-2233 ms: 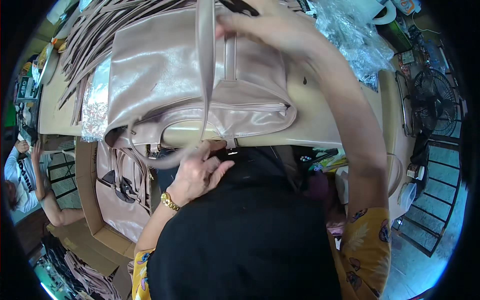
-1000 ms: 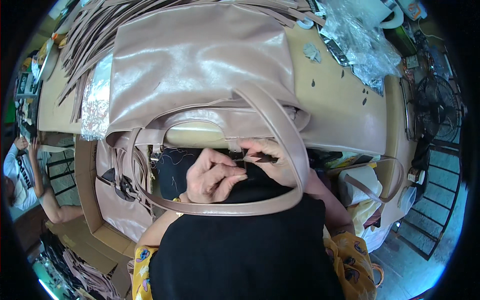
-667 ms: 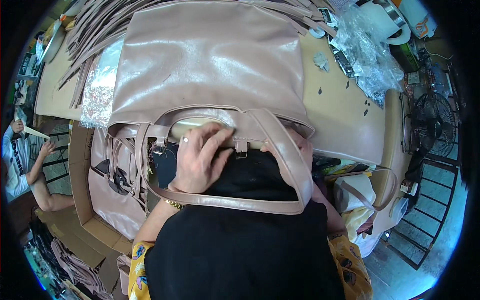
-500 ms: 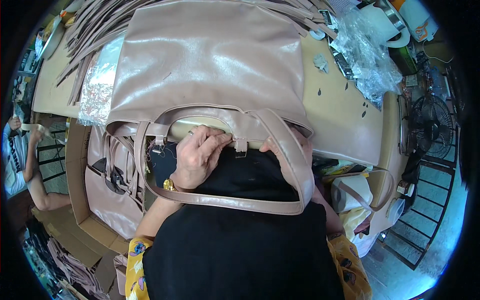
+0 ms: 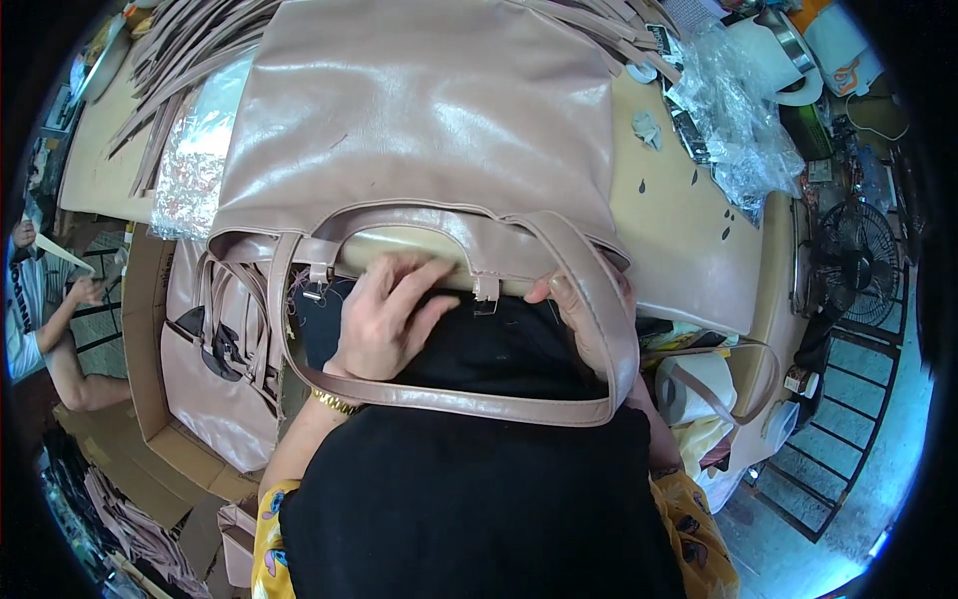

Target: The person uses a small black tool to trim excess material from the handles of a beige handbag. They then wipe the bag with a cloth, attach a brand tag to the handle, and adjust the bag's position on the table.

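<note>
A pink-beige glossy handbag [image 5: 419, 120] lies on the table edge, its opening toward me. Its long strap [image 5: 459, 404] loops down over my black-clad lap. My left hand [image 5: 387, 314] is at the bag's opening, fingers spread and slightly blurred, with nothing seen in them. Beside its fingertips a short tab with a metal buckle [image 5: 485, 292] hangs from the bag's edge; a second buckle [image 5: 317, 282] is to the left. My right hand [image 5: 579, 314] pinches the bag's edge, thumb in front; the strap partly covers it and its other fingers are hidden.
Left of me a cardboard box [image 5: 150, 349] holds another pink bag [image 5: 215, 399]. Cut strips [image 5: 190, 60] and clear plastic [image 5: 195, 160] lie on the table. At right are crumpled plastic [image 5: 733, 110], a white jug [image 5: 763, 55], a paper roll [image 5: 694, 389] and a fan [image 5: 858, 265]. Another person [image 5: 50, 319] sits far left.
My left hand's fingers have come away from the bag's edge and spread apart. My right hand stays on the edge. The other person's hands have moved with a pale strip.
</note>
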{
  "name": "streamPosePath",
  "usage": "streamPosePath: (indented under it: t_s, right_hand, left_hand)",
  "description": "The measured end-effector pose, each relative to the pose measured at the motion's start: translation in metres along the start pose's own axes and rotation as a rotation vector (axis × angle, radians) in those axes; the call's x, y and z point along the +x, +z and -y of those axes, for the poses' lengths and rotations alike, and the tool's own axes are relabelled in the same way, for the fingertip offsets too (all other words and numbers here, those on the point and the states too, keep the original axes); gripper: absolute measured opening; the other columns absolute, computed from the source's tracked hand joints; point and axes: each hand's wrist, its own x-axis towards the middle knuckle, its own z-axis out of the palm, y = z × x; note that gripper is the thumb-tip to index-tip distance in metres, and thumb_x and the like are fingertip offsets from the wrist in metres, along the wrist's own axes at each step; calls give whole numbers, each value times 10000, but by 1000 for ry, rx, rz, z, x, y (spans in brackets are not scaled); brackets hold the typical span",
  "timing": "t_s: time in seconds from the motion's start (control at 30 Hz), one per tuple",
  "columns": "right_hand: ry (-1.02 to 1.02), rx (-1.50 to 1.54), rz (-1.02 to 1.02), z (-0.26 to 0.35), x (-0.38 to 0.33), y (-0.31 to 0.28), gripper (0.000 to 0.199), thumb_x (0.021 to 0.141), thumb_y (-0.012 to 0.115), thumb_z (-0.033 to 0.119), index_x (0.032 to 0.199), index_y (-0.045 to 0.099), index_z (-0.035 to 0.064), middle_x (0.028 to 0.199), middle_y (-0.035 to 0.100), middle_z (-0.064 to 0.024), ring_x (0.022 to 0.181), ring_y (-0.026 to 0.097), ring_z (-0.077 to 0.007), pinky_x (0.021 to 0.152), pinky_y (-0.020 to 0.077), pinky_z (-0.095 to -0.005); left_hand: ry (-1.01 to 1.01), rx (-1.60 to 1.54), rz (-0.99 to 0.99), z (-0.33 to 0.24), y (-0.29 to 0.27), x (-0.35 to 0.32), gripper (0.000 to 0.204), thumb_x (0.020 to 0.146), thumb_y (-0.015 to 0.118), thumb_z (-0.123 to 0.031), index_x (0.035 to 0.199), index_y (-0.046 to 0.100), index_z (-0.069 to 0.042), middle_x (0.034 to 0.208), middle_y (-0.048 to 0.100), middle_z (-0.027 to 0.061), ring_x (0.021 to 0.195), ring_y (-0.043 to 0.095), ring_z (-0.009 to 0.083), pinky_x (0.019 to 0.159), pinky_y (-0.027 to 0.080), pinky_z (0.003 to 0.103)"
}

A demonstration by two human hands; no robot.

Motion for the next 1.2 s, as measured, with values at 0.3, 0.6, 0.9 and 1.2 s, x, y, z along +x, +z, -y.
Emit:
streamPosePath:
  t_s: [0.3,0.6,0.9,1.2]
  right_hand:
    - [-216,-546,315,-2,-15,-13,209,817,747,12,1004,664,56,842,679,-58,777,679,-181,692,523,-319]
    - [-477,-842,263,13,-1,-5,280,790,673,160,1014,617,2,896,611,-162,858,646,-385,721,515,-449]
    - [-641,-620,63,-8,24,13,268,752,786,185,965,664,76,903,688,-121,813,681,-325,698,529,-396]
    - [-536,-605,112,-2,24,10,301,750,821,230,970,677,84,863,703,-107,781,698,-294,693,538,-373]
  left_hand:
    - [213,39,151,18,12,20,348,747,767,-5,1086,746,-83,1015,685,87,834,669,259,729,557,341]
    - [100,-44,114,7,21,14,241,708,757,60,926,706,-29,949,647,118,830,653,283,697,533,350]
    - [-77,-226,4,10,28,9,118,865,647,33,925,558,-16,915,597,105,844,635,225,720,511,344]
    - [-227,-220,-7,13,0,-1,234,878,720,-59,1098,656,-10,1033,606,87,733,624,134,699,517,250]
